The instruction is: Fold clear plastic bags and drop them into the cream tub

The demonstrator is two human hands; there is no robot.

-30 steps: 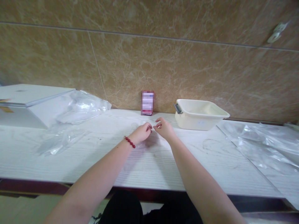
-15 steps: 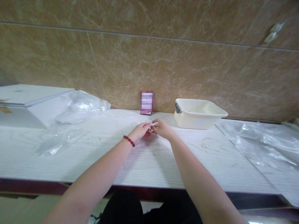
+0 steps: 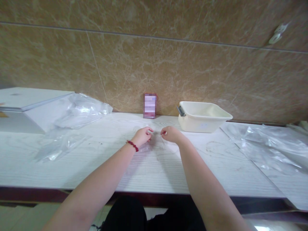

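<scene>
My left hand (image 3: 143, 136), with a red bead bracelet (image 3: 132, 145) on its wrist, hovers low over the middle of the table. Its fingers are curled; what they hold, if anything, is too faint to name. Clear plastic film (image 3: 145, 148) shows faintly below and around this hand. Across a small gap to the right, my right hand (image 3: 170, 134) is closed in a pinch. A thin see-through edge of the film runs down from its fingertips. Behind the hands, a small card-like item with a red border (image 3: 149, 106) leans on the wall, its face blurred.
A cream plastic tub (image 3: 203, 123) with a grey handle stands right of the hands by the wall. Clear plastic bags (image 3: 271, 147) lie at the far right, and more clear bags (image 3: 83, 109) lie beside a white box (image 3: 24, 118) at left. The white wood-grain table (image 3: 96, 170) ends near my legs.
My hands, fingertips together before, have drawn apart: the left slightly left, the right to the right. A gap shows between them. The view has shifted slightly.
</scene>
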